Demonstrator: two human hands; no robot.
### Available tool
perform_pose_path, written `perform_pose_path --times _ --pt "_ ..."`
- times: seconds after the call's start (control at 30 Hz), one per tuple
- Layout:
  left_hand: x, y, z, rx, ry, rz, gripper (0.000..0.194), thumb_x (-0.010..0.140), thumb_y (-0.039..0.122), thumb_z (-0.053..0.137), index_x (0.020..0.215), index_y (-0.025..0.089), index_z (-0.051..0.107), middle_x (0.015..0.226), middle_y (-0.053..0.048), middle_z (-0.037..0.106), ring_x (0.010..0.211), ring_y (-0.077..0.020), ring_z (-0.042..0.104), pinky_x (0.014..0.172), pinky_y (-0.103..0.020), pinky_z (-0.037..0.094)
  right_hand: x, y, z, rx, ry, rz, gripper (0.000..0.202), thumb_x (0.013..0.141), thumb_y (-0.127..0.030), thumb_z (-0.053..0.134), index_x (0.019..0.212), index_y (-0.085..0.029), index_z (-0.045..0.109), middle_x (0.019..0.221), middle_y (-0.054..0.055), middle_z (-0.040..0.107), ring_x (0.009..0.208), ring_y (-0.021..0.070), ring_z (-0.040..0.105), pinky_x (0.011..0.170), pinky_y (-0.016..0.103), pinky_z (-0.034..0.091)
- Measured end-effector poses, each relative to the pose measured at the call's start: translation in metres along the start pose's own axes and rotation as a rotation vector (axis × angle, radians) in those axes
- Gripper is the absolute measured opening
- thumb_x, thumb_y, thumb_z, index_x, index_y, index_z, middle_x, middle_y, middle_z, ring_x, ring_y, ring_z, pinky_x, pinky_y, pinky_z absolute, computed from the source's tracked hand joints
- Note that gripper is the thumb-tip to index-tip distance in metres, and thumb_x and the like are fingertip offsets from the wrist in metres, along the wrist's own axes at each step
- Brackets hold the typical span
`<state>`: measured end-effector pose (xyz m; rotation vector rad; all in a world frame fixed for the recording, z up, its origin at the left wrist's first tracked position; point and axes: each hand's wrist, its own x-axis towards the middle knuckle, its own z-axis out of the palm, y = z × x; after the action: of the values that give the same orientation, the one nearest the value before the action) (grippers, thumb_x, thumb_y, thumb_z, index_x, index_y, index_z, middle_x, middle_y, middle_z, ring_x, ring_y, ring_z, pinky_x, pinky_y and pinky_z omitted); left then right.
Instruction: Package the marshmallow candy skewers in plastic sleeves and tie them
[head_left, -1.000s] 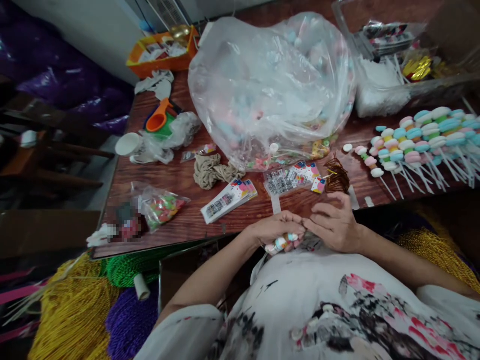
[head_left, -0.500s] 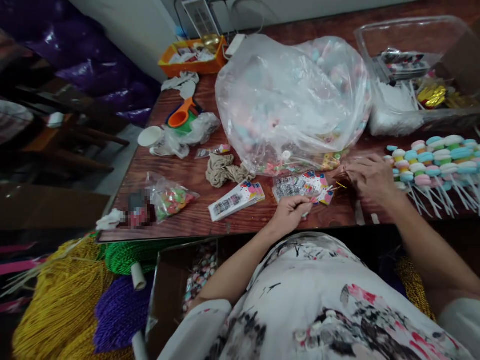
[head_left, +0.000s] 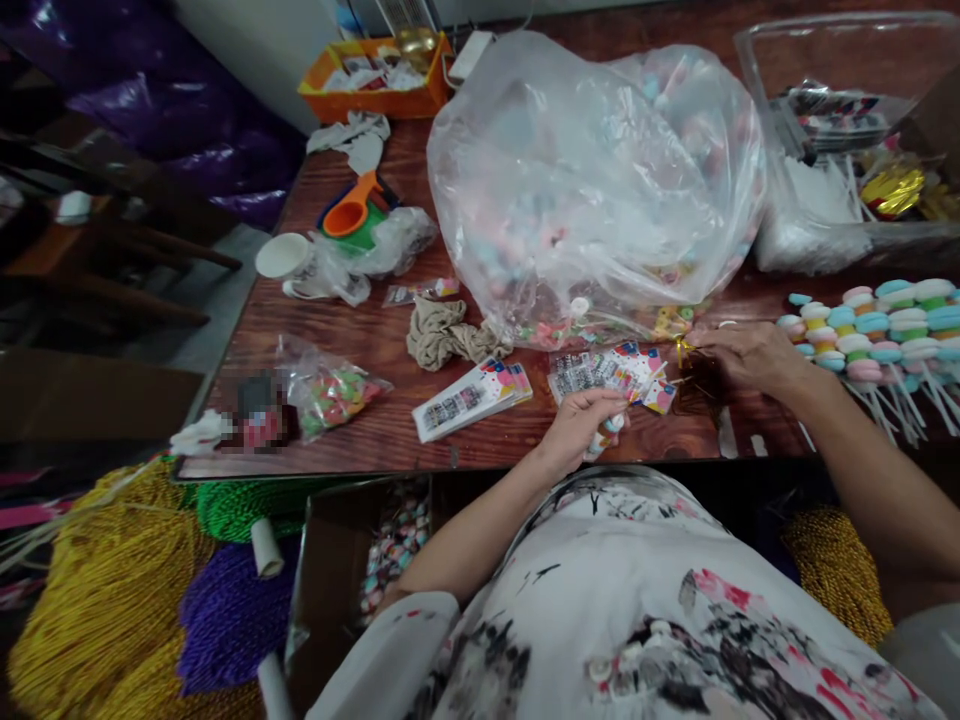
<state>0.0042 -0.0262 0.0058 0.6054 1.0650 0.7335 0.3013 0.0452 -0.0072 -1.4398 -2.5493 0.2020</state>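
Note:
My left hand [head_left: 583, 425] is closed in a pinch around a candy skewer, whose pastel pieces [head_left: 606, 436] hang below the fingers. Its white stick [head_left: 651, 380] points up and to the right. Between the thumb and fingertips of my right hand [head_left: 746, 355] is a gold twist tie [head_left: 682, 350], held just right of the stick's end. Dark, thin ties [head_left: 697, 395] lie under that hand. Printed cards in clear wrap [head_left: 592, 373] lie flat behind my left hand. Farther left sits a stack of printed cards [head_left: 457, 402].
A big clear bag of pastel candies [head_left: 592, 180] fills the table's middle. Finished-looking candy skewers [head_left: 892, 325] lie at the right, below a clear tub [head_left: 840, 240]. A small candy bag [head_left: 330, 395], a beige cloth [head_left: 442, 335] and a white cup [head_left: 283, 256] are at the left.
My right fingers have come up from the dark ties with a gold twist tie. My left hand has turned slightly, and the candy pieces beneath it show more. The view has shifted a little.

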Motion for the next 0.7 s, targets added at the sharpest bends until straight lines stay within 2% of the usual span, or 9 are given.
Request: perform_pose_path --times 0.1,0.23,0.37,0.43,0.57,0.7 --pt "0.000 -0.002 -0.001 0.035 -0.002 0.030 0.033 0.064 0.041 0.081 0.080 0.014 0.072 0.062 -0.001 0.066 0.045 -0.0063 0.053 0.042 -0.017 0.045 -0.008 -0.010 -0.005 0.203 0.073 0.037 0.032 0.090 -0.020 0.050 0.112 -0.023 0.072 0.100 0.005 0.077 0.087 0.0213 0.070 0.080 0.035 0.053" --pt "-0.001 -0.001 0.002 0.043 -0.035 0.097 0.035 0.063 0.044 0.082 0.077 0.014 0.072 0.061 0.001 0.064 0.046 -0.0044 0.052 0.043 -0.015 0.041 -0.014 -0.025 -0.014 0.481 0.153 0.226 0.027 0.083 -0.023 0.057 0.103 -0.026 0.075 0.086 0.002 0.076 0.076 0.0189 0.069 0.070 0.031 0.054" --pt "-0.005 -0.001 0.004 0.048 -0.044 0.117 0.038 0.060 0.047 0.085 0.071 0.013 0.071 0.060 0.002 0.062 0.046 -0.0033 0.049 0.044 -0.015 0.039 -0.019 -0.039 -0.019 0.819 0.151 0.433 0.012 0.077 -0.031 0.067 0.086 -0.024 0.072 0.069 -0.002 0.068 0.056 0.0125 0.059 0.052 0.025 0.048" --pt "-0.007 -0.001 0.004 0.051 -0.040 0.129 0.038 0.060 0.047 0.085 0.070 0.013 0.071 0.060 0.002 0.062 0.046 -0.0030 0.048 0.045 -0.015 0.039 -0.020 -0.048 -0.020 0.934 0.143 0.489 0.012 0.076 -0.034 0.069 0.077 -0.023 0.068 0.062 -0.003 0.063 0.049 0.0102 0.053 0.046 0.023 0.043" --pt "-0.009 -0.003 0.005 0.054 -0.026 0.135 0.038 0.059 0.047 0.086 0.070 0.013 0.071 0.060 0.001 0.063 0.048 -0.0031 0.049 0.047 -0.015 0.038 -0.020 -0.059 -0.017 0.853 0.247 0.438 0.013 0.073 -0.034 0.072 0.071 -0.022 0.068 0.066 -0.001 0.063 0.059 0.0118 0.054 0.053 0.024 0.043" --pt "-0.010 -0.002 0.007 0.030 0.001 0.126 0.037 0.058 0.045 0.086 0.072 0.013 0.072 0.059 0.001 0.063 0.047 -0.0039 0.049 0.046 -0.016 0.039 -0.023 -0.055 -0.011 0.759 0.368 0.415 0.011 0.072 -0.033 0.075 0.072 -0.022 0.072 0.066 -0.001 0.065 0.065 0.0143 0.056 0.061 0.028 0.045"
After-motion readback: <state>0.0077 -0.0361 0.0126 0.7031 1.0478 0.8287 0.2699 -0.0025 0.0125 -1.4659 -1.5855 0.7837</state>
